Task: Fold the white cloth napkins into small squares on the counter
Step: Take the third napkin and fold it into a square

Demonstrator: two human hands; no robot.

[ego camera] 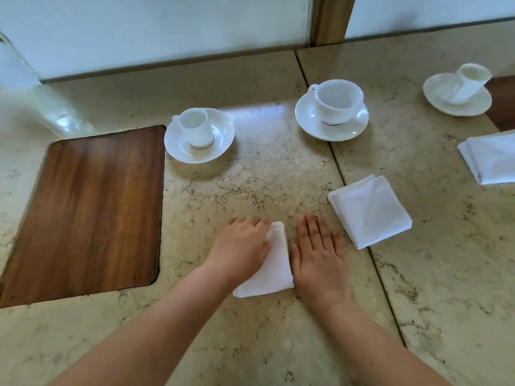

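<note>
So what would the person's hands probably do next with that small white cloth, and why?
Probably press the small white folded napkin flat: the left hand rests on its left side, the right hand lies flat on the beige marble counter beside it.

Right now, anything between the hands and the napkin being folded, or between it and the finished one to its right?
No. The left hand lies on the small folded white cloth napkin; the right hand rests flat against its right edge. Only bare marble counter separates it from the larger folded white napkin.
</note>
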